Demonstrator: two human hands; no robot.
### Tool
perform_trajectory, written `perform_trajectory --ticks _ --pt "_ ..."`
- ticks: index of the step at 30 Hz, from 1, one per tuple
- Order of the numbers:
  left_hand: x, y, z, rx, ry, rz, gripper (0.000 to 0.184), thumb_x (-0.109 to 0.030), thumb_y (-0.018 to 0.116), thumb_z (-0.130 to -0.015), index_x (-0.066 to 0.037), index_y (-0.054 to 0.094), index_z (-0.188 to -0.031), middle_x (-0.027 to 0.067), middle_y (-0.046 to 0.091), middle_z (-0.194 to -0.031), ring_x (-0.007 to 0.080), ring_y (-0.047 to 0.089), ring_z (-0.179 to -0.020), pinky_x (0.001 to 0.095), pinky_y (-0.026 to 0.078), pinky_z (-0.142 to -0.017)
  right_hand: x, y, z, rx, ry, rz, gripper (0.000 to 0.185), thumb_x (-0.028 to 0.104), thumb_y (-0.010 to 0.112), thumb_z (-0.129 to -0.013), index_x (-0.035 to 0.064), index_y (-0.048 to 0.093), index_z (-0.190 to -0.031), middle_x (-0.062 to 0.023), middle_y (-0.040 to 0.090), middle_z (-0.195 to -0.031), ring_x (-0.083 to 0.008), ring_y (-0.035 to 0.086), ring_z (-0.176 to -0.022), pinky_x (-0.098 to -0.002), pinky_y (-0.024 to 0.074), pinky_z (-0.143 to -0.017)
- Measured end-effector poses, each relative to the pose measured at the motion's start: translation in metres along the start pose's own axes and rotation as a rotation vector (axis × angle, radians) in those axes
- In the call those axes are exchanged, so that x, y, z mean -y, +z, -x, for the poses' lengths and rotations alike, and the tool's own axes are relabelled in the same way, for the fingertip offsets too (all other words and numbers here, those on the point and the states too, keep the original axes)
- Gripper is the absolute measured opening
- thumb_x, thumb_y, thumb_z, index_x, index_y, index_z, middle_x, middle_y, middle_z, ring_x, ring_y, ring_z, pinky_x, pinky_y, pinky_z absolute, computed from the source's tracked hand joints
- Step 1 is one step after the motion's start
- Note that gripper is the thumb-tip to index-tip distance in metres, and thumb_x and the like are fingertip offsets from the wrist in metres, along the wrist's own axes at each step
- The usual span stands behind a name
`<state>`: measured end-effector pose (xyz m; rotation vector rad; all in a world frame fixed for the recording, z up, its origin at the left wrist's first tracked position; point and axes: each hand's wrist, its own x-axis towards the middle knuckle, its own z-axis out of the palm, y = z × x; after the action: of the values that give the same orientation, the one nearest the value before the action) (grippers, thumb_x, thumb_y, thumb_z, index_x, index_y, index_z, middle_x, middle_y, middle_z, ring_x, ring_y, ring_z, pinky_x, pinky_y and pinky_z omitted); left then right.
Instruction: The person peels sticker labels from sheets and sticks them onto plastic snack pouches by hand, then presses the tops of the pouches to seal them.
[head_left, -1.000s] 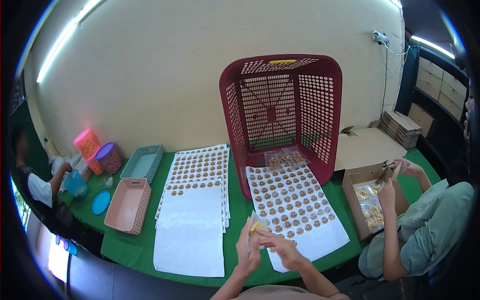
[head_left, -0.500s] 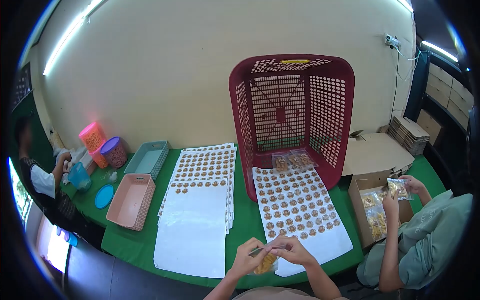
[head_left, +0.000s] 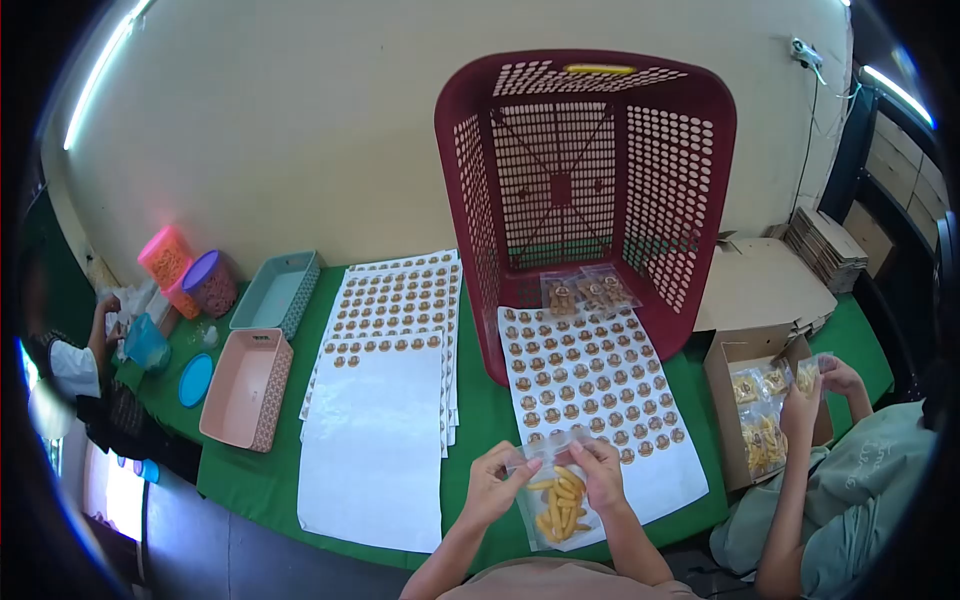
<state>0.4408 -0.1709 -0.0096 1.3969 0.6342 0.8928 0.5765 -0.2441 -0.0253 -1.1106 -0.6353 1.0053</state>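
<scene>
Plastic bag [head_left: 548, 508], clear, whitish glare along its upper part; inside, slim yellow pieces [head_left: 566, 492], slightly curved, lying at mixed angles, loosely heaped through the middle and lower portion. Bag held front-on over the near edge of the green table [head_left: 475, 410], overlapping a white sheet [head_left: 655, 485] with rows of round brown labels. Left hand [head_left: 490, 485]: thumb and fingers pinching the bag's upper left. Right hand [head_left: 601, 478]: same grip, upper right. Mouth sealed or unsealed, cannot tell. Maroon basket [head_left: 561, 188] beyond, opening facing near side, filled packets [head_left: 598, 292] within.
</scene>
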Motion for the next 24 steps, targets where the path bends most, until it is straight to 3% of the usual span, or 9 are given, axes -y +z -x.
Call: perform_trajectory --ticks 4,7,10,14,17,19,21,22,24 --pt "0.008 -0.002 -0.026 0.019 -0.018 0.064 0.011 -0.006 0.059 -0.073 0.0 0.055 -0.065 0.0032 0.05 -0.067 0.0084 0.044 -0.061 0.0194 0.033 -0.056 0.001 -0.002 -0.028 -0.034 0.045 -0.037 0.025 0.019 0.049 -0.082 -0.0027 0.059 -0.077 -0.0078 0.059 -0.075 -0.0119 0.055 -0.068 -0.0246 0.0428 -0.066" --pt "0.017 0.002 -0.046 -0.044 -0.303 0.132 0.014 -0.007 0.059 -0.074 0.001 0.055 -0.083 0.0057 0.052 -0.08 0.0114 0.048 -0.074 0.0222 0.039 -0.066 0.004 0.002 -0.052 -0.205 -0.031 0.089 0.029 0.024 0.047 -0.084 -0.002 0.057 -0.076 -0.0056 0.057 -0.072 -0.0102 0.052 -0.065 -0.0236 0.0423 -0.065" --pt "0.043 -0.003 -0.063 0.076 -0.227 -0.033 0.063 -0.018 0.068 -0.068 -0.001 0.033 -0.118 0.0117 0.042 -0.108 0.0193 0.046 -0.097 0.0316 0.04 -0.079 -0.003 -0.009 -0.086 -0.474 -0.186 0.001 0.03 0.026 0.04 -0.088 -0.0013 0.052 -0.082 -0.0037 0.052 -0.072 -0.0092 0.049 -0.067 -0.022 0.0412 -0.064" --pt "0.066 0.009 -0.069 -0.135 0.177 -0.457 0.077 -0.028 0.069 -0.063 -0.003 0.027 -0.123 0.0139 0.031 -0.12 0.026 0.036 -0.109 0.04 0.03 -0.09 -0.017 -0.008 -0.098 -0.512 -0.261 0.008 0.031 0.025 0.033 -0.09 -0.0019 0.048 -0.092 -0.0077 0.052 -0.083 -0.011 0.048 -0.077 -0.0231 0.0411 -0.071" --pt "0.057 0.022 -0.077 0.262 0.245 -0.5 0.077 -0.037 0.064 -0.067 -0.002 0.025 -0.124 0.0154 0.029 -0.122 0.0267 0.033 -0.112 0.041 0.029 -0.091 -0.064 -0.005 -0.096 -0.494 -0.197 -0.236 0.038 0.037 0.031 -0.089 0.0039 0.044 -0.101 -0.0075 0.048 -0.093 -0.0152 0.047 -0.083 -0.0328 0.0368 -0.084" --pt "0.066 0.029 -0.078 0.184 0.232 -0.465 0.07 -0.04 0.055 -0.074 0.001 0.025 -0.122 0.017 0.029 -0.123 0.0257 0.031 -0.115 0.0378 0.028 -0.092 -0.025 -0.001 -0.089 -0.193 -0.209 0.017 0.05 0.047 0.027 -0.086 0.0032 0.04 -0.107 -0.0106 0.045 -0.105 -0.0184 0.046 -0.092 -0.0406 0.0322 -0.089" --pt "0.082 0.029 -0.081 -0.09 -0.092 0.107 0.06 -0.033 0.049 -0.081 0.004 0.024 -0.121 0.0174 0.031 -0.121 0.0227 0.034 -0.112 0.0325 0.03 -0.091 -0.019 -0.013 -0.092 0.023 -0.039 -0.153 0.056 0.052 0.022 -0.084 0.0036 0.041 -0.105 -0.0108 0.044 -0.106 -0.0173 0.045 -0.092 -0.04 0.0346 -0.087" --pt "0.075 0.033 -0.089 -0.185 -0.034 0.055 0.047 -0.024 0.045 -0.085 0.006 0.029 -0.117 0.0152 0.038 -0.115 0.0186 0.041 -0.104 0.028 0.034 -0.087 -0.017 -0.019 -0.095 -0.04 -0.04 -0.125 0.047 0.039 0.043 -0.082 -0.003 0.044 -0.103 -0.0111 0.045 -0.1 -0.0192 0.047 -0.092 -0.031 0.0415 -0.079" --pt "0.075 0.026 -0.093 -0.156 -0.106 0.048 0.043 -0.023 0.048 -0.084 0.004 0.032 -0.113 0.0143 0.041 -0.11 0.0172 0.044 -0.1 0.0281 0.036 -0.084 -0.022 -0.026 -0.101 -0.194 -0.114 0.167 0.042 0.033 0.05 -0.08 -0.0025 0.046 -0.102 -0.0117 0.046 -0.1 -0.0186 0.047 -0.092 -0.0299 0.0422 -0.076"
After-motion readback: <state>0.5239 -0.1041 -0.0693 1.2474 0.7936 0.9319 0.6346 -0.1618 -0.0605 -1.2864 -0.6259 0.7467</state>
